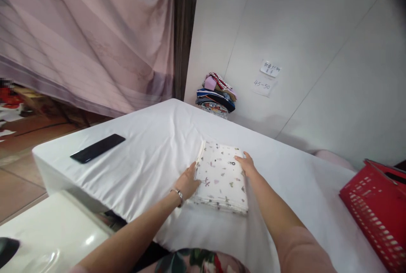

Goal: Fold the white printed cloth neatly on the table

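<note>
Loosely spread fingers (194,170) (both hands) touching folded cloth (222,176) edges

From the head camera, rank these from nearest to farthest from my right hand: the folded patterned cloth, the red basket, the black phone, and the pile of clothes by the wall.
1. Folded patterned cloth: under the right hand, touching it.
2. Pile of clothes: ahead, against the wall.
3. Red basket: far right table edge; too close to call against the pile.
4. Black phone: far left.

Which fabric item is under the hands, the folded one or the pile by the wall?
The folded white printed cloth mid-table; both hands touch its edges. The colourful pile sits untouched at the wall.
</note>
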The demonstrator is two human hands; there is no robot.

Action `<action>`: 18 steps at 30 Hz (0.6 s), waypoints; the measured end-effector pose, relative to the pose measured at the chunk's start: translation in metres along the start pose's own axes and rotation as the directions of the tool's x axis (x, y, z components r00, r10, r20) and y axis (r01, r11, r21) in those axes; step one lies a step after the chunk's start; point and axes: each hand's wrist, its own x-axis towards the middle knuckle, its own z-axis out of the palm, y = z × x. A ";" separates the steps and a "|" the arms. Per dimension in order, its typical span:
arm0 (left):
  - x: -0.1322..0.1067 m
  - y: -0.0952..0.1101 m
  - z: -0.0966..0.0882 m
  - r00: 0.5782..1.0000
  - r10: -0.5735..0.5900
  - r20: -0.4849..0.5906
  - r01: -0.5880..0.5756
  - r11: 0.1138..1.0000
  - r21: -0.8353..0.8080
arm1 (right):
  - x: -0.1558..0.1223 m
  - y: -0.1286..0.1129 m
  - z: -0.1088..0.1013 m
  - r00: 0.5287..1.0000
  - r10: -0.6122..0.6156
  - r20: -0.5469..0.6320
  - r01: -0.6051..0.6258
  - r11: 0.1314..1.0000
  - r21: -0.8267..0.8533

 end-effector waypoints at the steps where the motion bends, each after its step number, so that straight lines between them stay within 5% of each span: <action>1: 0.012 0.003 -0.003 0.999 0.020 0.028 -0.021 1.000 0.009 | -0.004 0.004 -0.005 1.000 0.013 -0.018 -0.012 0.999 0.040; 6: 0.079 0.013 -0.025 0.989 0.104 0.108 -0.119 0.982 0.143 | -0.041 0.035 -0.034 0.997 0.072 0.000 -0.071 0.976 0.206; 9: 0.091 0.018 -0.027 0.990 0.116 0.076 -0.128 0.977 0.170 | -0.062 0.056 -0.052 0.989 0.118 0.088 -0.140 0.937 0.319; 11: 0.077 0.023 -0.022 0.982 0.186 -0.012 -0.181 0.965 0.189 | -0.065 0.065 -0.065 0.983 0.168 0.078 -0.183 0.938 0.295; 13: 0.048 0.027 -0.013 0.926 0.360 -0.111 -0.334 0.921 0.199 | -0.059 0.069 -0.076 0.986 0.167 -0.012 -0.164 0.978 0.126; 18: -0.034 0.035 0.012 0.685 0.719 0.119 -0.729 0.675 0.117 | -0.026 0.057 -0.085 1.000 0.011 -0.021 -0.018 0.926 -0.376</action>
